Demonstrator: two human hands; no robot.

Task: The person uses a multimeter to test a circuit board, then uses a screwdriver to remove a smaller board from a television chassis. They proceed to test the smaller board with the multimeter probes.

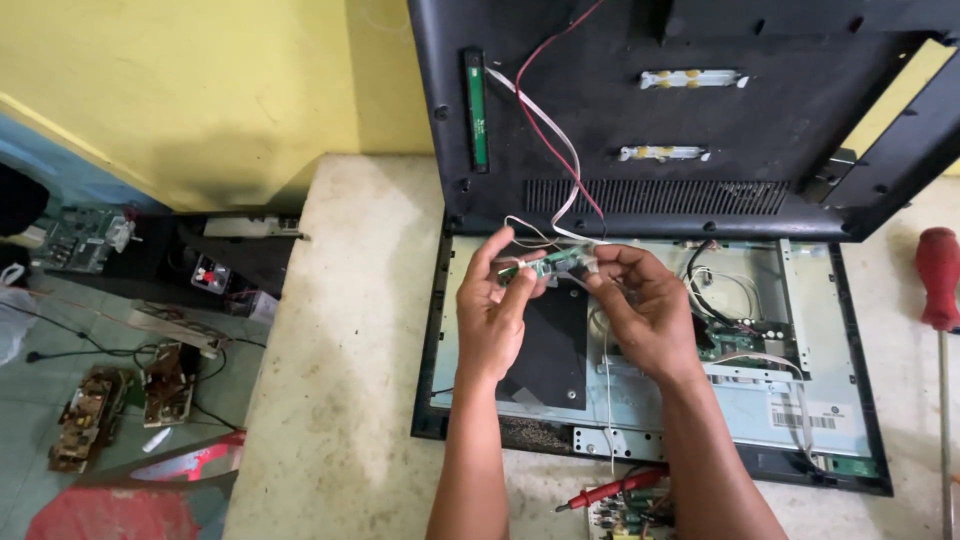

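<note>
both hands meet above the middle of the opened flat screen set (800,400), which lies face down on the pale worktop (340,400). the left hand (495,315) and right hand (645,310) each have their grip closed on a small green circuit strip (540,265), pinched between thumb and fingers at either end, held just above the set's metal chassis. red and white wires (555,140) run from the strip up to the black back cover (700,120), which is tilted up at the worktop's far edge. a red-handled screwdriver (938,285) lies near the right edge. a red probe (610,490) rests at the near edge, beside a small board. loose circuit boards (90,415) sit on the floor beyond the left edge.
</note>
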